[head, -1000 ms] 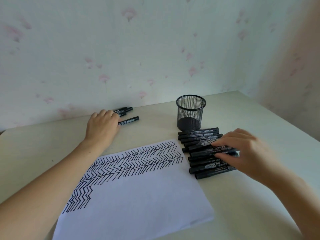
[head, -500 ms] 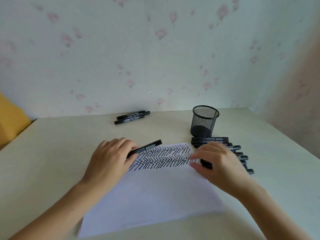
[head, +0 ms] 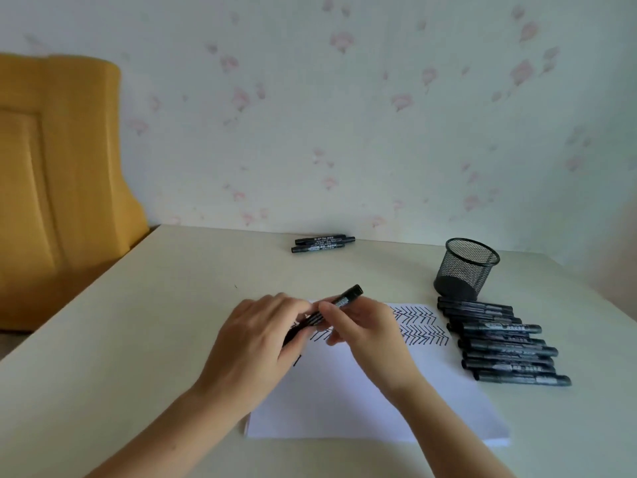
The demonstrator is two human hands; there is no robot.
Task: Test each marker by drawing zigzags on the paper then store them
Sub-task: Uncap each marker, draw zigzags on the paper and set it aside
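The pale cream table (head: 144, 322) carries everything, and a mustard-yellow padded chair back (head: 58, 160) stands at its far left edge. The white sheet of paper (head: 372, 401) lies in front of the person, its far part already filled with black zigzag rows, so I think the near blank part is kept for the next test. Above it, both hands hold one black marker with a printed label (head: 339, 301): the left hand (head: 255, 343) has its grip curled around the lower barrel, and the right hand (head: 365, 331) pinches the upper part, probably to pull off a cap, though I cannot see one. To the right, a row of black markers (head: 503, 343), about ten I think, lies against the paper edge. The black wire-mesh round pen cup (head: 467, 267) behind them looks empty, ready for storing. Two more black markers (head: 322, 243) lie together near the wall.
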